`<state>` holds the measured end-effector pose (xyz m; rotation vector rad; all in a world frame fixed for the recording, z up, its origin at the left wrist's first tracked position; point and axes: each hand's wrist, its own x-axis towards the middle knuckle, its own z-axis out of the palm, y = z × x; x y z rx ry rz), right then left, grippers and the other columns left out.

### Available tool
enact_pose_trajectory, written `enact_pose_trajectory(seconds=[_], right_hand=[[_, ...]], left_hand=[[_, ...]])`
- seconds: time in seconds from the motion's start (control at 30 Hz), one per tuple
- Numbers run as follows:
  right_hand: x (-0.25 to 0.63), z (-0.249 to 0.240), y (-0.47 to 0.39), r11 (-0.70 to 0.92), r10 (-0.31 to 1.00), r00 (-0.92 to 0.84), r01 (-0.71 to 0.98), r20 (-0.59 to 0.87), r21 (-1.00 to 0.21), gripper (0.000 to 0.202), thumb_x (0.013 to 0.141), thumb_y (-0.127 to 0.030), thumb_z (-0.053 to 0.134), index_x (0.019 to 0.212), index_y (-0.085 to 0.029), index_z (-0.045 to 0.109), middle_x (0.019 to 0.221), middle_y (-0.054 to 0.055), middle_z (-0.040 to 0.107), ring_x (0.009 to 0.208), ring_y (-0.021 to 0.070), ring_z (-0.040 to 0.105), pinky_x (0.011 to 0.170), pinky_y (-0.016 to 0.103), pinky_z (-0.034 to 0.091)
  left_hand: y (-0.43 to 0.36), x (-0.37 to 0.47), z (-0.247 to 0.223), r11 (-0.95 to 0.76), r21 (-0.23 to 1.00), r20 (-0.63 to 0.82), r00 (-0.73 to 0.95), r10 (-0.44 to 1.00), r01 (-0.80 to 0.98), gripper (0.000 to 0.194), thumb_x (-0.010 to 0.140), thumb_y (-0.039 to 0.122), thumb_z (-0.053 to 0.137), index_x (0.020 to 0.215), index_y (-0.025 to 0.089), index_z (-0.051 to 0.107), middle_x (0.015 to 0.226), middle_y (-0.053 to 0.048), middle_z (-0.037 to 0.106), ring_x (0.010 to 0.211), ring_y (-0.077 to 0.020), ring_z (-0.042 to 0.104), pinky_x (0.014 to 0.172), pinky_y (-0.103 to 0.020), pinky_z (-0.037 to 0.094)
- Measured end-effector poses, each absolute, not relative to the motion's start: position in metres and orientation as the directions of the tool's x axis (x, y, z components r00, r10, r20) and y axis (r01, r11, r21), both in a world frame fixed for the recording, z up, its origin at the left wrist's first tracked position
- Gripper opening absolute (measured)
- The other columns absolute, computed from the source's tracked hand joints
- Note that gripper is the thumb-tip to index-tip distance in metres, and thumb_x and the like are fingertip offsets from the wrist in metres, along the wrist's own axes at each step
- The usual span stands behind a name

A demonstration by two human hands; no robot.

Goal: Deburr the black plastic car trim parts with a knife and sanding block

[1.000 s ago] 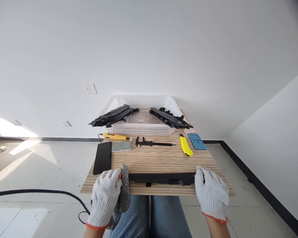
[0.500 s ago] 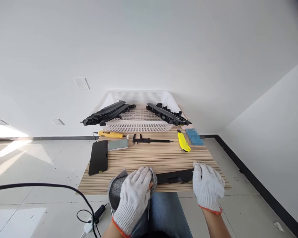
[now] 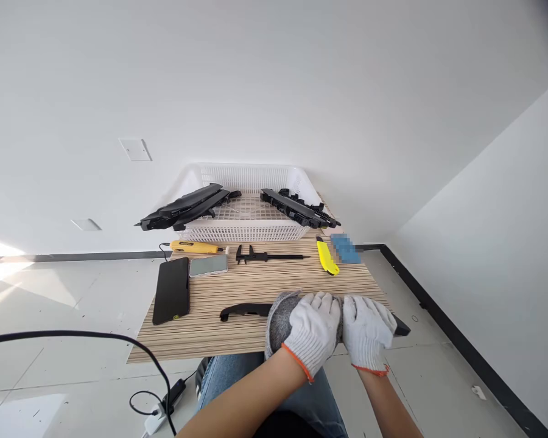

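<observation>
A long black plastic trim strip (image 3: 244, 309) lies across the near part of the table, its left end bare and its right tip showing past my right hand. My left hand (image 3: 314, 328), in a white knit glove, presses a grey cloth (image 3: 279, 325) around the strip's middle. Close beside it, my gloved right hand (image 3: 369, 328) is closed over the strip towards its right end. The two gloves nearly touch, and both hide the section of strip beneath them.
Behind stands a white plastic basket (image 3: 246, 233) with black plastic parts (image 3: 187, 207) across its rim. Between lie a yellow corded tool (image 3: 194, 246), a black caliper (image 3: 274, 257), a yellow cutter (image 3: 327, 257), a grey-green slab (image 3: 209, 265) and a black tablet-like slab (image 3: 171, 291). A black cable (image 3: 132, 345) arcs at left.
My left hand has slid the cloth rightwards along the strip, up to my right hand, uncovering the strip's left end. The strip's right tip now shows. The whole view has shifted slightly.
</observation>
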<state>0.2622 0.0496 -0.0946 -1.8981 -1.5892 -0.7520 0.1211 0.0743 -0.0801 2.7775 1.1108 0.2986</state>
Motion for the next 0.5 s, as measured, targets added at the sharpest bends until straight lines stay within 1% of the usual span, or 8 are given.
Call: enact_pose_trajectory(seconds=[0.1, 0.17, 0.23, 0.3, 0.37, 0.4, 0.43, 0.5], right_hand=[[0.264, -0.094, 0.05, -0.16, 0.661, 0.123, 0.987, 0.74, -0.022, 0.038, 0.099, -0.029, 0.043, 0.071, -0.019, 0.066, 0.063, 0.006, 0.067, 0.066, 0.0212, 0.055, 0.073, 0.034, 0.036], [0.264, -0.094, 0.049, -0.159, 0.683, 0.125, 0.987, 0.72, -0.02, 0.035, 0.098, -0.028, 0.044, 0.071, -0.02, 0.065, 0.065, 0.006, 0.066, 0.067, 0.0209, 0.055, 0.073, 0.034, 0.036], [0.263, -0.094, 0.048, -0.146, 0.738, 0.121, 0.989, 0.664, -0.018, 0.033, 0.096, -0.028, 0.045, 0.07, -0.021, 0.063, 0.064, 0.005, 0.065, 0.067, 0.0207, 0.054, 0.072, 0.034, 0.034], [0.262, -0.095, 0.048, -0.157, 0.778, 0.155, 0.986, 0.609, -0.05, 0.031, 0.095, -0.028, 0.045, 0.069, -0.022, 0.061, 0.066, 0.005, 0.065, 0.067, 0.0209, 0.053, 0.071, 0.035, 0.033], [0.262, -0.098, 0.048, -0.184, 0.775, 0.227, 0.974, 0.59, -0.133, 0.032, 0.095, -0.028, 0.044, 0.071, -0.021, 0.064, 0.072, 0.007, 0.068, 0.071, 0.0217, 0.055, 0.072, 0.035, 0.034], [0.263, -0.099, 0.048, -0.185, 0.769, 0.26, 0.965, 0.585, -0.186, 0.033, 0.096, -0.029, 0.043, 0.073, -0.02, 0.066, 0.076, 0.009, 0.07, 0.075, 0.0224, 0.057, 0.074, 0.036, 0.036], [0.264, -0.1, 0.048, -0.171, 0.765, 0.285, 0.955, 0.577, -0.244, 0.034, 0.096, -0.03, 0.043, 0.076, -0.019, 0.068, 0.08, 0.01, 0.072, 0.078, 0.0233, 0.059, 0.076, 0.037, 0.037], [0.266, -0.097, 0.048, -0.121, 0.761, 0.336, 0.914, 0.555, -0.387, 0.036, 0.096, -0.034, 0.044, 0.081, -0.018, 0.072, 0.084, 0.012, 0.074, 0.084, 0.0251, 0.062, 0.081, 0.038, 0.04]], left_hand=[[0.077, 0.125, -0.065, -0.729, 0.275, 0.167, 0.715, 0.679, 0.627, 0.041, 0.096, 0.023, 0.048, 0.133, 0.007, 0.058, 0.139, -0.018, 0.064, 0.129, -0.0289, 0.06, 0.112, -0.044, 0.045], [0.075, 0.12, -0.054, -0.732, 0.329, 0.221, 0.705, 0.674, 0.596, 0.042, 0.093, 0.024, 0.05, 0.131, 0.007, 0.059, 0.138, -0.018, 0.064, 0.129, -0.0309, 0.06, 0.113, -0.047, 0.044], [0.07, 0.109, -0.04, -0.739, 0.416, 0.3, 0.687, 0.662, 0.53, 0.04, 0.089, 0.024, 0.054, 0.126, 0.011, 0.062, 0.137, -0.016, 0.064, 0.13, -0.0311, 0.058, 0.114, -0.048, 0.045], [0.067, 0.091, -0.025, -0.716, 0.54, 0.386, 0.626, 0.677, 0.442, 0.037, 0.087, 0.016, 0.05, 0.12, 0.018, 0.065, 0.132, -0.01, 0.068, 0.127, -0.0252, 0.06, 0.109, -0.041, 0.05], [0.066, 0.066, -0.012, -0.73, 0.594, 0.5, 0.556, 0.664, 0.337, 0.046, 0.084, 0.01, 0.046, 0.124, 0.02, 0.065, 0.135, -0.007, 0.067, 0.129, -0.0211, 0.059, 0.111, -0.036, 0.05], [0.066, 0.05, -0.008, -0.723, 0.596, 0.541, 0.49, 0.683, 0.35, 0.047, 0.083, 0.007, 0.044, 0.121, 0.022, 0.067, 0.135, -0.005, 0.067, 0.131, -0.02, 0.058, 0.111, -0.036, 0.05], [0.067, 0.033, -0.007, -0.7, 0.594, 0.549, 0.436, 0.713, 0.397, 0.049, 0.082, 0.004, 0.042, 0.118, 0.023, 0.069, 0.134, -0.003, 0.068, 0.132, -0.0195, 0.057, 0.112, -0.036, 0.05], [0.07, -0.003, -0.011, -0.611, 0.565, 0.537, 0.315, 0.782, 0.554, 0.045, 0.086, 0.004, 0.041, 0.113, 0.024, 0.072, 0.13, -0.002, 0.071, 0.128, -0.0198, 0.061, 0.112, -0.038, 0.05]])
